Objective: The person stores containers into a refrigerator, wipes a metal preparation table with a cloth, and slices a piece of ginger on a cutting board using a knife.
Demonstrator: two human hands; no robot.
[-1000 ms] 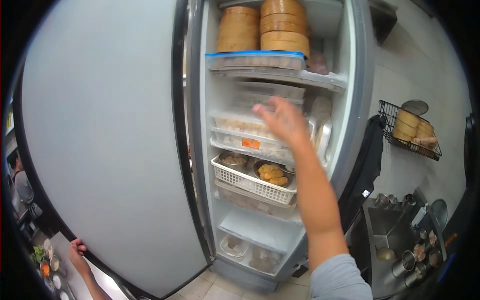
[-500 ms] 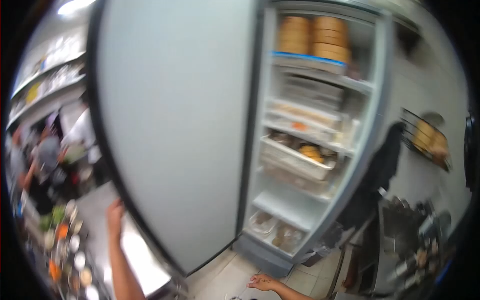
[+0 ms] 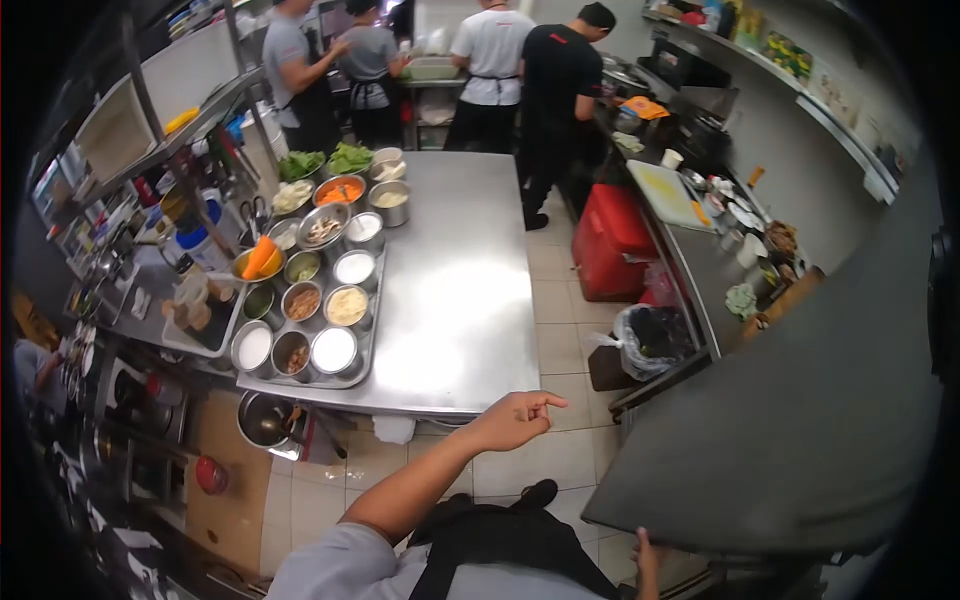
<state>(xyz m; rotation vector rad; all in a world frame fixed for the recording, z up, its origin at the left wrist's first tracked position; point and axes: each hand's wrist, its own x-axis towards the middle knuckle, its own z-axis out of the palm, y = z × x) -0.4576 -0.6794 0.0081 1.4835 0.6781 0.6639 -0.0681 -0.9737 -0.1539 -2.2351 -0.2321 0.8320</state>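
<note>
My left hand (image 3: 520, 420) is stretched out in front of my body, above the tiled floor and near the front corner of the steel table (image 3: 455, 330). Its index finger points right, the other fingers are loosely bent, and nothing is in it. Low on the right, my right hand (image 3: 646, 552) is at the lower edge of a dark grey refrigerator door (image 3: 770, 430). Its fingers appear to hold that edge, though part of the hand is hidden. The door covers much of the right side.
Several metal containers of chopped ingredients stand on a tray (image 3: 372, 345) at the table's left. Several people work at the back. A red cooler box (image 3: 612, 240) and a lined bin (image 3: 650, 340) flank the aisle. A cutting board (image 3: 668, 193) lies on the right counter.
My view has swung left from the open refrigerator to the steel table and aisle. The door now lies at my right. My left hand has come off the door's edge.
</note>
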